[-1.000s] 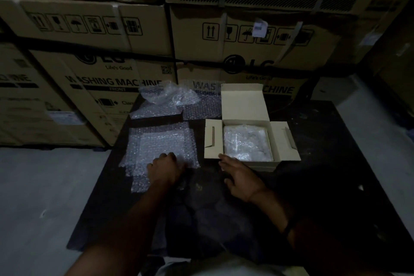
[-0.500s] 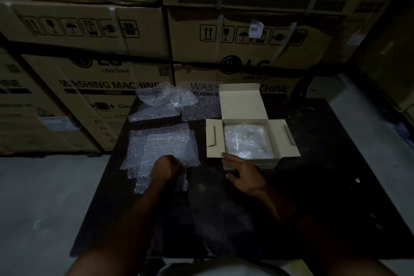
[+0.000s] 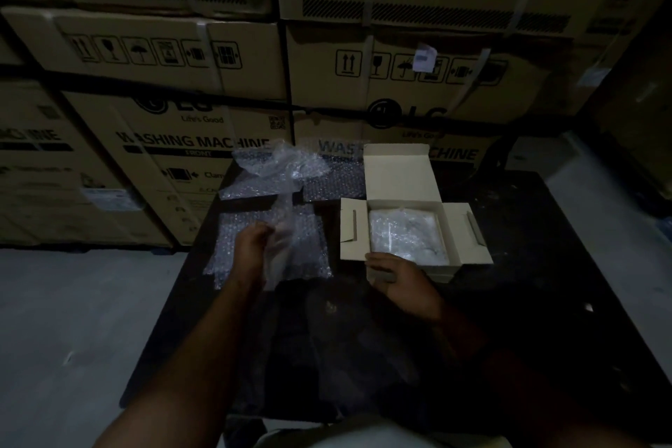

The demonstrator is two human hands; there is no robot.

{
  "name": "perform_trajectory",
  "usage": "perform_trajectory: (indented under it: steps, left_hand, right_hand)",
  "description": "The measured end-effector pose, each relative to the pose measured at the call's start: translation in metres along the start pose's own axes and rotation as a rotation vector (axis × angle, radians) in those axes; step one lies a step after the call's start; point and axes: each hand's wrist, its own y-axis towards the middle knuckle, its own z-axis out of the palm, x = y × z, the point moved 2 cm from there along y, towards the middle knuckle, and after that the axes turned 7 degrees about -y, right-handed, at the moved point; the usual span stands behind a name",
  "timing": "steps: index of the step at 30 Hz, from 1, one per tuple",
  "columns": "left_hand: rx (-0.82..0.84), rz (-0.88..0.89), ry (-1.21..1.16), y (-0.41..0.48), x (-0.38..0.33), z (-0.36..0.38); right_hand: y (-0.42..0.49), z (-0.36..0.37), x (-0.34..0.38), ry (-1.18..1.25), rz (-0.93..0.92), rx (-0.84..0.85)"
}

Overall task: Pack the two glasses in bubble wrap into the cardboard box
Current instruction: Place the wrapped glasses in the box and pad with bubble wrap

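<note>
The fingers (image 3: 266, 230) of the left hand (image 3: 252, 251) are curled together round a clear, blurred bubble-wrap sheet (image 3: 287, 220), pinching it up off a flat stack of more clear bubble wrap (image 3: 314, 258) just left of the box. The right hand (image 3: 398, 278) lies against the near wall of the small, pale, open-topped cardboard box (image 3: 400, 171). In this dim light it cannot be told whether its fingers grip the wall or only rest on it.

Inside the box a whitish wrapped bundle (image 3: 405, 236) fills the floor from wall to wall. Whether it holds one glass or both cannot be made out.

The step in hand looks like adding a top cushion. To do it well, the person should carry the sheet over the box's left flap, lay it flat across the bundle and tuck its edges down inside the walls. The right hand should brace the box so it does not slide on the dark counter (image 3: 545, 265). Pressing should be light, since glass lies beneath.

Behind the box's left side sits crumpled clear wrap (image 3: 280, 165). Beyond the box stand stacked brown washing-machine cartons (image 3: 182, 142).
</note>
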Motion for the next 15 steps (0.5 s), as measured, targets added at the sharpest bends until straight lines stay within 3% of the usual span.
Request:
perform_trajectory:
  steps: [2, 5, 8, 10, 12, 15]
  left_hand:
    - [0.139, -0.089, -0.234, 0.000, -0.018, 0.013]
    - [0.296, -0.201, -0.346, -0.009, -0.030, 0.045]
    - [0.424, -0.271, -0.439, -0.023, -0.029, 0.079]
    - [0.481, -0.299, -0.449, -0.028, -0.026, 0.096]
    - [0.523, -0.324, -0.390, -0.028, -0.018, 0.107]
    - [0.453, -0.311, -0.241, -0.022, -0.003, 0.114]
  right_hand:
    - [0.004, -0.009, 0.007, 0.174, 0.094, -0.030]
    - [0.011, -0.030, 0.020, 0.561, 0.204, -0.137]
    - [0.012, -0.046, 0.036, 0.819, 0.291, -0.056]
    - [0.014, -0.054, 0.040, 0.926, 0.300, 0.003]
    - [0.015, -0.065, 0.037, 1.044, 0.280, -0.074]
    - [0.014, -0.085, 0.025, 1.042, 0.222, -0.181]
